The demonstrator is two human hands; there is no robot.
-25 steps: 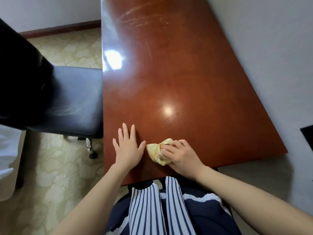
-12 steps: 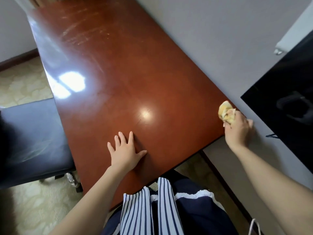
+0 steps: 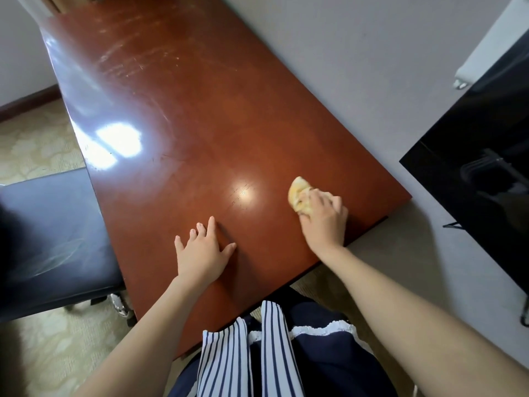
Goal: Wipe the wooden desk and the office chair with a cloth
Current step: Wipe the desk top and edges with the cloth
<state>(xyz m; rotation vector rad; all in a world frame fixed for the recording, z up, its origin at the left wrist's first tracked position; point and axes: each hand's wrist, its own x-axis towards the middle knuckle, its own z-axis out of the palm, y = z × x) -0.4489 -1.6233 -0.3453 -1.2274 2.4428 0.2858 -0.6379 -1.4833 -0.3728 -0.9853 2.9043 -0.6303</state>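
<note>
Item list, all positions given from the desk.

1. Wooden desk [image 3: 200, 124], one. The top is reddish-brown and glossy, long and rectangular. Pale scuff marks are clustered at its far end. Two light reflections lie on the top: one broad patch by the left edge and one small round spot towards the near end.

2. Cloth [image 3: 296, 190], one. It is yellow and bunched into a wad. It lies on the desk top towards the near right corner, in from both edges.

3. Right hand [image 3: 323, 219], one. It sits on top of the cloth with its fingers curled over the wad, gripping it against the desk surface.

4. Left hand [image 3: 201, 253], one. It rests palm down on the desk top by the near edge, to the left of the cloth and apart from it. Its fingers are straight and spread, thumb out, and hold nothing.

5. Office chair [image 3: 51, 239], one. It has a dark padded seat just beside the desk's left edge, with the seat lower than the top. One caster [image 3: 118, 306] shows under the seat, close to the desk's near left corner.

6. Black glossy panel [image 3: 481, 167], one. It stands off the desk's right side, against the wall [image 3: 343, 53].

7. Carpet [image 3: 43, 353], pale with a pattern, lies under and around the desk.

8. Skirting board [image 3: 25, 104], one dark strip, runs beyond the desk's left edge.

9. Striped garment [image 3: 229, 362], navy and white, shows below the desk's near edge.
</note>
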